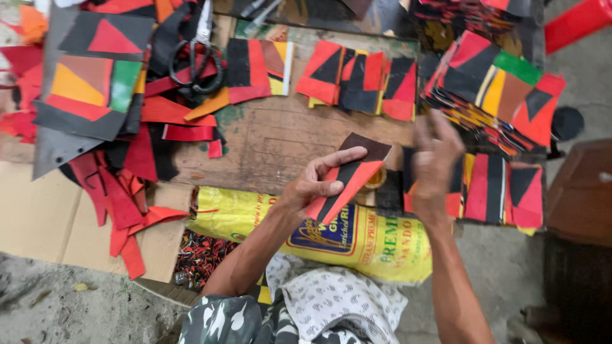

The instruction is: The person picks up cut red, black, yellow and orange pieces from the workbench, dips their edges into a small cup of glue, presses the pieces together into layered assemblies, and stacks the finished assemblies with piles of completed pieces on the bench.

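Observation:
My left hand (pixel 317 180) grips a patchwork piece (pixel 349 178) of red, black and brown strips, held just above the wooden board (pixel 274 137). My right hand (pixel 435 162) is blurred, fingers spread, over a stack of red-and-black pieces (pixel 494 188) at the board's right edge; I cannot tell if it touches the stack. More stitched pieces (pixel 357 79) lie in a row at the board's far side.
Black-handled scissors (pixel 197 54) rest at the back left among red and black scraps (pixel 121 185). A tall pile of multicoloured pieces (pixel 497 86) sits at the back right. A yellow sack (pixel 357 239) lies under my arms, cardboard (pixel 44 216) at the left.

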